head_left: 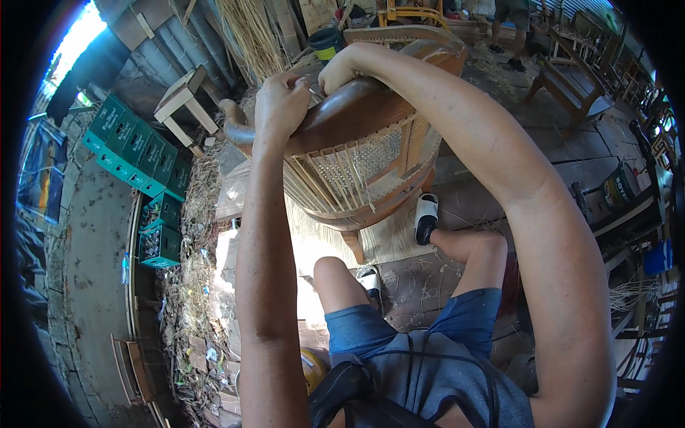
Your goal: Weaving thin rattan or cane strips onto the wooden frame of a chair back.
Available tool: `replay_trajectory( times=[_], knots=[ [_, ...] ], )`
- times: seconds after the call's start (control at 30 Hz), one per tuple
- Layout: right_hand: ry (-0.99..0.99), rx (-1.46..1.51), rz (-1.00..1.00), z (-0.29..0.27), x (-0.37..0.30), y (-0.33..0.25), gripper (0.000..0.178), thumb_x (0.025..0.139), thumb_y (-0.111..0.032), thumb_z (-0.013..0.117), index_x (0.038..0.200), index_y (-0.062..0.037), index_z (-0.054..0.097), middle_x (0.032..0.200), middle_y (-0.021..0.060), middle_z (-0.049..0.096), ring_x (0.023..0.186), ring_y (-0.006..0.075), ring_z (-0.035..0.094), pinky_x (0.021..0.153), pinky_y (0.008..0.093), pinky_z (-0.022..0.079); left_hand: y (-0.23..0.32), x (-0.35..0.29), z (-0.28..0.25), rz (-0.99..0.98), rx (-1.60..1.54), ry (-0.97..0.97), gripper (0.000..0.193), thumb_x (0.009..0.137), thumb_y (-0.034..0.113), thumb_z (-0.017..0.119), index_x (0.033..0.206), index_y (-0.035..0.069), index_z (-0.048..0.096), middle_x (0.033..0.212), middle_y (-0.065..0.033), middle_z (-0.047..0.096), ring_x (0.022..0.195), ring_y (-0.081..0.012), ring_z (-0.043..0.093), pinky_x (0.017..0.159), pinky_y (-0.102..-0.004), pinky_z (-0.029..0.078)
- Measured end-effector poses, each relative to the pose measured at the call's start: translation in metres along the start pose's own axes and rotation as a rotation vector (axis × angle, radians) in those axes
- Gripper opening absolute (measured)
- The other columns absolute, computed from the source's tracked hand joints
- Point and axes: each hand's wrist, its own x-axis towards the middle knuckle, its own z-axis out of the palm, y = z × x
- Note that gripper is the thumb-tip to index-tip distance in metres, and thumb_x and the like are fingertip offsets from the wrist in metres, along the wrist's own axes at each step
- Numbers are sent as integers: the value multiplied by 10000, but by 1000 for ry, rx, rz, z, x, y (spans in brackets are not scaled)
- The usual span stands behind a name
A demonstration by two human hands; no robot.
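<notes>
A wooden chair (335,114) with a curved, polished rail stands in front of me, its woven cane panel (357,162) facing my knees. Several pale cane strands (332,187) run down from the rail to the lower frame. My left hand (280,107) is closed at the top of the rail, fingers pinched around something too small to make out. Close beside it, my right hand (338,69) reaches over the rail with its fingers curled. Its fingertips are mostly hidden on the rail's far side, and so is whatever they hold.
Green crates (135,146) are stacked at the left, near a small wooden stool frame (187,100). A bundle of long cane strips (250,36) leans at the back beside a dark bucket (327,44). Other wooden chairs (571,78) and a standing person (511,18) are at the far right.
</notes>
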Motion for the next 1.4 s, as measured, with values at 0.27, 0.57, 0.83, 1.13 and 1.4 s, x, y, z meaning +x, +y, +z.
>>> replay_trajectory(
  times=[0.27, 0.57, 0.83, 1.13, 1.4],
  knots=[
    [-1, 30, -61, 0, 3, -4, 314, 784, -143, 591, 1033, 29, 671, 920, 92, 674, 756, 190, 609, 648, 365, 462, -15, 20, 1, -162, 145, -282, 274, 844, 222, 597, 934, -6, 719, 704, -100, 662, 645, -154, 609, 639, -309, 480],
    [-147, 79, 47, -6, 32, 18, 383, 845, -249, 631, 1151, -20, 661, 1020, 58, 675, 825, 183, 626, 716, 361, 483, -11, 28, 4, -214, -38, -427, 212, 818, 113, 613, 949, -7, 728, 781, -77, 686, 653, -135, 600, 626, -288, 474],
    [-222, 6, 81, -7, 37, 25, 397, 870, -312, 624, 1157, -39, 656, 1033, 58, 679, 814, 179, 639, 723, 366, 491, -13, 33, 2, -3, -9, -514, 193, 790, 98, 636, 917, -14, 729, 786, -79, 691, 673, -136, 599, 639, -283, 474],
    [-203, 117, 84, -3, 46, 26, 432, 830, -329, 669, 1151, -41, 651, 1045, 73, 682, 845, 182, 660, 743, 360, 504, -9, 33, -3, -125, -39, -536, 228, 751, 138, 670, 932, 13, 731, 871, -98, 709, 756, -161, 634, 686, -314, 484],
    [-271, 254, 252, -4, 10, 12, 412, 837, -328, 653, 1156, -66, 654, 1070, 103, 680, 891, 214, 663, 816, 403, 496, -6, 35, 1, -217, -32, -680, 249, 832, 108, 586, 1036, 18, 697, 964, -89, 688, 806, -144, 618, 774, -287, 487]
  ],
)
